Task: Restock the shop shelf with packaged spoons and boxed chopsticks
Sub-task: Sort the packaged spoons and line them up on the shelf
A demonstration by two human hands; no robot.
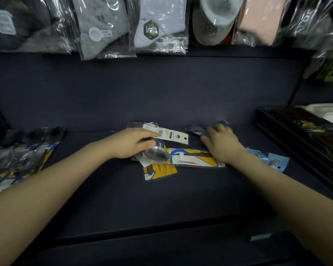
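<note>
Both my forearms reach in from the bottom corners over the shelf (161, 204), whose dark front half lies bare, with open room between my arms.

At the left edge a heap of spoon packets (21, 150) in clear wrap with yellow and blue cards runs out of view. My left hand (131, 144) lies palm down with the fingers curled, pinching a white-carded packet (166, 134) at its barcode end; the card tilts up toward the right. Just below it, a packaged spoon (157, 155) rests bowl-up on a yellow-and-blue card, overlapping another yellow packet (161, 170) nearer me.

My right hand (222, 145) is palm down, fingers bent over a dark, blurred packet (198, 129) by the back wall; I cannot tell whether it grips it. My wrist covers part of a blue packet (271, 159).

Against the right edge, boxed chopsticks (304, 135) sit stacked, cut off by the frame. Bagged socks (160, 27) hang overhead.
</note>
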